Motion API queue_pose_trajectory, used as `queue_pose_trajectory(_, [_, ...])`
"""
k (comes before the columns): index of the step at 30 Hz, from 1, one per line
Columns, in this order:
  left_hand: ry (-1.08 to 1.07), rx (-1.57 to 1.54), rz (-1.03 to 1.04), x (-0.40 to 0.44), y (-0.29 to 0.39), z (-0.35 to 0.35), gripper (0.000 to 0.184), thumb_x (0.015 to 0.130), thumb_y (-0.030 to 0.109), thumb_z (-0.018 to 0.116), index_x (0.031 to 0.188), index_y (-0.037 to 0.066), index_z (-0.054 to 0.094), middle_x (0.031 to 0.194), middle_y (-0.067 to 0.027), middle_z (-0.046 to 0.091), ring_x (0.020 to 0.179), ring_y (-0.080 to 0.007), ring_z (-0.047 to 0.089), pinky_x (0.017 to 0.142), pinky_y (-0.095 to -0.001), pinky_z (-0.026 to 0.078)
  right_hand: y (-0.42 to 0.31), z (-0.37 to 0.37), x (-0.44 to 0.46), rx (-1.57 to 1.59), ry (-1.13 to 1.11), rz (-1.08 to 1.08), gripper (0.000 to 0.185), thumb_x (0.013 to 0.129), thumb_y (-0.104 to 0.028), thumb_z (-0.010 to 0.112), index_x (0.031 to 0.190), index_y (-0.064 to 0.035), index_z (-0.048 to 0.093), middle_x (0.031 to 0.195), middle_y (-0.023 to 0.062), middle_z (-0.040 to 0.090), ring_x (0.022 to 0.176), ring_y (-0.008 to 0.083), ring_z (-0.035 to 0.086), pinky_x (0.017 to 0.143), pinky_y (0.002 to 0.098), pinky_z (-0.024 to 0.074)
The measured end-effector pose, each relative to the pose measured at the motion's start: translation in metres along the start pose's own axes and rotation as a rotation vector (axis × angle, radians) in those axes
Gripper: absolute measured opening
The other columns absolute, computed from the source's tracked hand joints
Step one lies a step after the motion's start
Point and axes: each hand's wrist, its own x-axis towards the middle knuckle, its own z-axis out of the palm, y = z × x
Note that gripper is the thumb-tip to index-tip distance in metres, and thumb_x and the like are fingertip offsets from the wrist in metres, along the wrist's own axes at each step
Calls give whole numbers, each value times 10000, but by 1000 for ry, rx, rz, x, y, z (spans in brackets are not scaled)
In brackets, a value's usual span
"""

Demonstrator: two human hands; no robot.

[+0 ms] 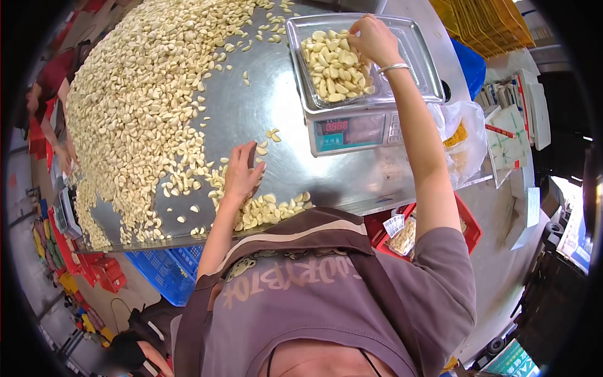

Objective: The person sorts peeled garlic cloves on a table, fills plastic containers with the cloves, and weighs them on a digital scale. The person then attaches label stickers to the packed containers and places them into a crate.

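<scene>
A heap of peeled garlic cloves (138, 107) covers the left side of the metal table. My left hand (242, 173) rests low over the table, fingers curved and thumb apart, beside a few loose cloves (262, 149). Close behind it lies a smaller pile of cloves (267, 212) at the table edge. On the scale (348, 132), a clear plastic tray of garlic cloves (336, 69) sits in the metal pan (408, 56). My right hand (375, 41) reaches to the tray's far side, fingertips drawn together at the cloves; what they pinch is hidden.
Plastic bags (458, 138) lie right of the scale. Below the table edge stand a red crate (468, 229) with packed trays and a blue crate (166, 273). Yellow crates (487, 25) are at the upper right. Another person's hand (65, 157) is beyond the heap.
</scene>
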Motion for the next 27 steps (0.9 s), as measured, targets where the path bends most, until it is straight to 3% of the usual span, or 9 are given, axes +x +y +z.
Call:
queue_pose_trajectory(3, [-44, -91, -85, -1, -2, 2, 515, 753, 181, 678, 1216, 87, 475, 1131, -161, 470, 1011, -329, 514, 823, -376, 452, -8, -6, 2, -64, -49, 17, 176, 755, -232, 588, 816, -91, 675, 969, 60, 593, 922, 248, 587, 763, 364, 478])
queue_pose_trajectory(6, [-38, -77, -89, -2, -1, 1, 494, 757, 176, 672, 1206, 87, 487, 1130, -150, 476, 1012, -324, 514, 826, -376, 451, -2, 3, 1, -48, 29, -64, 170, 773, -218, 574, 815, -81, 666, 960, 50, 596, 877, 264, 596, 732, 369, 483])
queue_pose_trajectory(12, [-24, -152, -121, -1, 2, -1, 455, 764, 165, 657, 1183, 74, 505, 1134, -137, 481, 1003, -310, 525, 817, -364, 457, 3, 4, -2, 165, 192, -87, 183, 817, -210, 582, 869, -50, 652, 843, 109, 649, 766, 278, 630, 680, 345, 492])
queue_pose_trajectory(15, [57, -173, -112, 0, 9, -4, 401, 785, 121, 643, 1162, 51, 523, 1079, -133, 515, 912, -273, 576, 763, -333, 486, -5, -8, -15, 489, 249, -71, 173, 843, -174, 589, 907, -23, 644, 808, 125, 663, 734, 204, 653, 653, 277, 490])
queue_pose_trajectory(18, [162, -441, -65, 9, 46, -24, 332, 817, 59, 619, 1138, 23, 542, 1034, -113, 556, 851, -196, 608, 723, -278, 504, -42, -36, -49, 799, 144, -113, 175, 801, -67, 644, 967, -11, 648, 839, 78, 664, 730, 126, 636, 637, 232, 484])
queue_pose_trajectory(20, [174, -765, -80, 18, 85, -44, 292, 841, 14, 595, 1128, -13, 545, 1046, -98, 575, 856, -134, 607, 734, -241, 506, -71, -38, -80, 963, 89, -273, 164, 815, -64, 630, 967, -5, 639, 874, 87, 669, 762, 133, 648, 652, 246, 498])
queue_pose_trajectory(21, [161, -970, -98, 23, 102, -53, 299, 851, 0, 579, 1144, -36, 530, 1106, -106, 563, 899, -130, 601, 775, -230, 497, -86, -42, -93, 980, 80, -367, 167, 801, -47, 639, 963, -8, 625, 858, 84, 665, 738, 147, 649, 645, 254, 505])
queue_pose_trajectory(23, [228, -1196, -33, 33, 135, -67, 314, 852, -24, 568, 1162, -48, 523, 1074, -120, 583, 884, -142, 617, 798, -231, 492, -108, -33, -116, 934, 165, -518, 189, 774, -40, 668, 955, -23, 615, 860, 77, 662, 731, 169, 651, 635, 257, 505])
queue_pose_trajectory(27, [280, -1264, 6, 30, 130, -70, 256, 856, -15, 567, 1111, -32, 573, 963, -113, 631, 826, -140, 630, 760, -240, 515, -136, -34, -144, 1073, 249, -612, 245, 743, -38, 707, 958, -9, 595, 880, 90, 661, 739, 177, 649, 634, 258, 509])
